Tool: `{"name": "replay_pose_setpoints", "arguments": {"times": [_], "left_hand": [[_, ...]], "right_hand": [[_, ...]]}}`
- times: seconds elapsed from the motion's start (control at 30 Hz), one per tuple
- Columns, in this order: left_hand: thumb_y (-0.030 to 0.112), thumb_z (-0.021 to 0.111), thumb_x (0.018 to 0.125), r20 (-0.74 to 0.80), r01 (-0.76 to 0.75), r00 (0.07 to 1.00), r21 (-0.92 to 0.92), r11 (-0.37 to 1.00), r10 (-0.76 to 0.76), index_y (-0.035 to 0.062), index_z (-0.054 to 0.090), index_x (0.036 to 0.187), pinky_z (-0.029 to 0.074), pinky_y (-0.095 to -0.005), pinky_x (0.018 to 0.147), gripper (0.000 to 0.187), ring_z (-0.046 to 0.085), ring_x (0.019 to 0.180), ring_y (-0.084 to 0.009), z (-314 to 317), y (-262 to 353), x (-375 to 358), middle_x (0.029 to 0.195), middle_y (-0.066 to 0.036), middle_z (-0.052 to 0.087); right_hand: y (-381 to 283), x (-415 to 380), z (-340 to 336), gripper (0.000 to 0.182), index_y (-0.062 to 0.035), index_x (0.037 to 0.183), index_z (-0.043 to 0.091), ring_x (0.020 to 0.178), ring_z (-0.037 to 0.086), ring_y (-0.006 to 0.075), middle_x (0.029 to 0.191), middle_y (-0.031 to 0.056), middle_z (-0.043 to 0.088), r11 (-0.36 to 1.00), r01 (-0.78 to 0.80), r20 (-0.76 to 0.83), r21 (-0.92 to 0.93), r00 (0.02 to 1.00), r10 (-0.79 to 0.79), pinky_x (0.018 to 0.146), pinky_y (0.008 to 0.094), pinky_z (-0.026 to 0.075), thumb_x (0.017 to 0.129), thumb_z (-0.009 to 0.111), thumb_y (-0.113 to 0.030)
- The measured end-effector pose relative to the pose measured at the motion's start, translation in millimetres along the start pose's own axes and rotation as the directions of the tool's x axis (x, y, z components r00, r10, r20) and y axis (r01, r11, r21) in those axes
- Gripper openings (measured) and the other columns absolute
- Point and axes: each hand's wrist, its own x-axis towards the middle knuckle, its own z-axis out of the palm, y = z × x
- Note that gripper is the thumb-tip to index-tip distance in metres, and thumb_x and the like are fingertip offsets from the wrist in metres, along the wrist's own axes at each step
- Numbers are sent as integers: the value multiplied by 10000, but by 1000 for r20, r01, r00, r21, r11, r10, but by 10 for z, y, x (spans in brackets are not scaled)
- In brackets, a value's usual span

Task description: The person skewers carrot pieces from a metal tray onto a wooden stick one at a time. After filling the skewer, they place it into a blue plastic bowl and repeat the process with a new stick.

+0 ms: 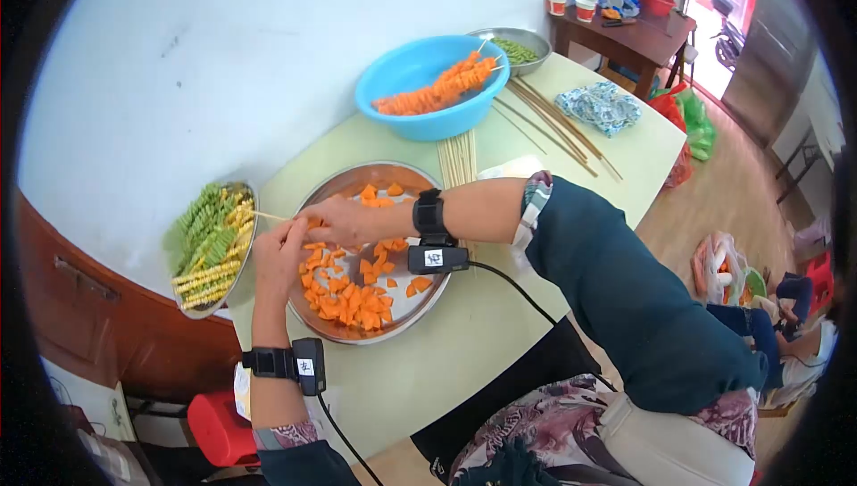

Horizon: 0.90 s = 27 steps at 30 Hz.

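My left hand point(278, 254) and my right hand point(339, 221) meet above the left rim of a wide metal basin point(427, 303). A thin bamboo skewer point(270, 216) pokes out leftward from between the fingers. The left fingers are closed around it. My right hand is curled, its fingertips pinched next to the left ones, with a bit of orange carrot point(314, 224) showing at them; the exact grip is partly hidden. Cut carrot pieces point(361, 306) lie loose in the basin below.
An oval tray point(207, 311) of green and yellow skewered vegetables is at the left. Behind stand a blue basin point(428, 129) with carrot skewers point(437, 93) and a metal bowl point(536, 42) of green pieces. Bare skewers point(458, 160), long sticks point(562, 133) and a patterned cloth point(600, 108) lie on the table.
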Motion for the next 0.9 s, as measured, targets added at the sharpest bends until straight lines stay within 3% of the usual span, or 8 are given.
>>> {"name": "replay_pose_setpoints", "arguments": {"times": [0.03,0.2,0.27,0.4,0.67,0.7,0.8,0.9], "left_hand": [[218,536,859,-7,15,1000,53,998,-14,-45,634,886,482,-226,541,282,553,613,-84,-24,11,-2,705,-40,599],[185,533,862,-20,-63,997,227,972,70,-55,625,935,442,-224,550,268,558,623,-97,-85,-60,18,731,-60,621],[151,521,866,-181,-91,979,21,996,94,-57,622,943,437,-227,569,244,553,616,-104,-38,-186,39,746,-65,628],[123,523,865,-224,-191,954,64,979,201,-53,628,927,432,-223,546,214,538,610,-94,3,-234,37,723,-65,620],[68,490,883,-169,-177,967,87,980,189,-64,588,986,438,-215,532,194,531,620,-92,82,-183,-1,801,-75,589],[71,481,889,-170,-308,920,241,920,352,-69,582,992,438,-210,519,202,529,613,-90,42,-375,52,795,-79,583],[71,474,891,-146,-220,957,198,955,251,-74,582,990,432,-210,503,206,530,604,-90,75,-175,-5,768,-79,574],[72,474,889,-161,-158,972,90,983,171,-72,584,995,424,-218,480,210,522,573,-94,107,-227,-14,747,-79,568]], "right_hand": [[52,29,14,329,-23,1100,531,421,541,139,579,82,576,999,2,38,53,999,-4,397,265,442,853,528,-239],[110,67,49,284,-24,1044,558,469,573,179,613,117,595,997,-31,-21,71,999,32,445,300,459,842,512,-219],[328,151,118,295,4,995,569,563,606,246,640,160,602,964,234,-141,-124,958,-250,540,344,484,822,522,-229],[161,124,-7,312,25,955,571,652,615,287,687,189,605,976,182,-117,-120,974,-195,620,373,484,810,526,-248],[179,185,-9,296,59,893,571,424,575,244,550,158,580,994,-4,-4,110,1000,5,432,315,479,810,492,-213],[112,141,-88,296,77,879,563,446,585,246,536,161,574,994,26,34,103,999,-30,445,321,484,808,484,-199],[132,143,-85,287,72,879,564,449,584,246,549,158,581,988,129,4,-87,992,-130,453,322,484,809,479,-193],[150,88,-69,272,70,812,563,490,588,275,571,180,583,993,104,-24,-53,994,-105,486,344,482,805,496,-194]]}}
